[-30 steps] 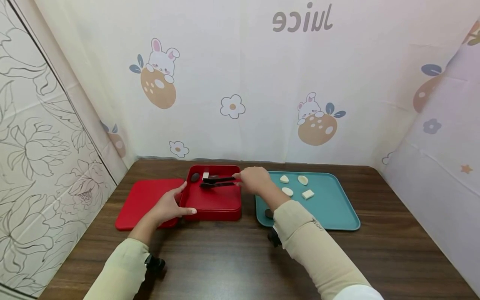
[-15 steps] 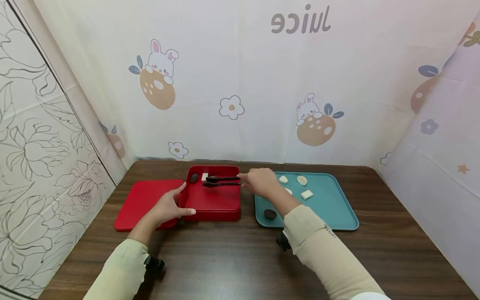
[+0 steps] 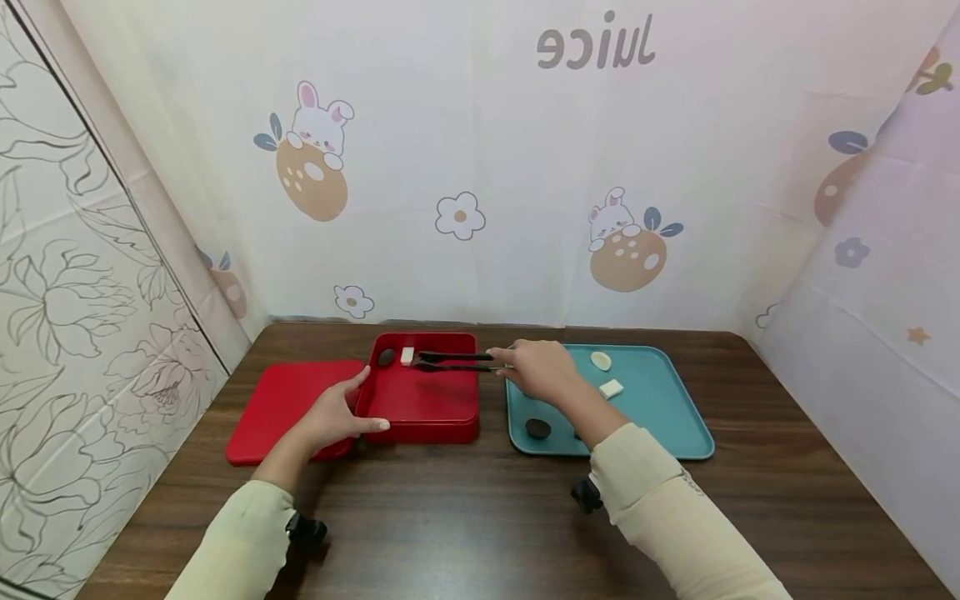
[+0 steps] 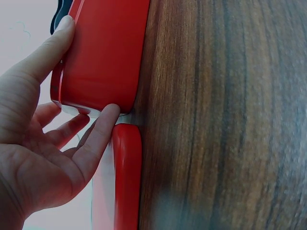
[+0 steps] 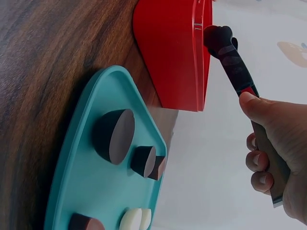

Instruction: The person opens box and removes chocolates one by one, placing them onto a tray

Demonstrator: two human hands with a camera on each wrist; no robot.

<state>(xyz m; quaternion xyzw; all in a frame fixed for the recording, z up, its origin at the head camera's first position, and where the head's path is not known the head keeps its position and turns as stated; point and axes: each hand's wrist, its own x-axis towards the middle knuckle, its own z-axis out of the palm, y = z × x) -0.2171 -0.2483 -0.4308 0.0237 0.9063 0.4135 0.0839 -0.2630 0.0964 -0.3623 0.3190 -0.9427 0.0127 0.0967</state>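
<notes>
My left hand [image 3: 330, 421] rests against the near left corner of a red open-topped box [image 3: 431, 432]. In the left wrist view its thumb lies on the box's rim and its extended fingers touch the adjoining side. With my right hand [image 3: 547, 368] I grip black tongs [image 3: 459, 357] that reach across the box's right wall. Their tips are slightly apart inside the box, just right of a white rectangular piece [image 3: 407, 356]. A dark brown oval piece [image 3: 386, 357] lies left of the white one, near the back corner.
A flat red lid [image 3: 288, 400] lies left of the box. On the right is a teal tray [image 3: 675, 417] with several brown and white shaped pieces, including a dark oval [image 3: 537, 428] and a white square [image 3: 611, 389]. My right arm hides some of them.
My right hand has drawn the tongs to the right, away from the white piece, which now sits alone on the box floor. The left hand stays at the box corner.
</notes>
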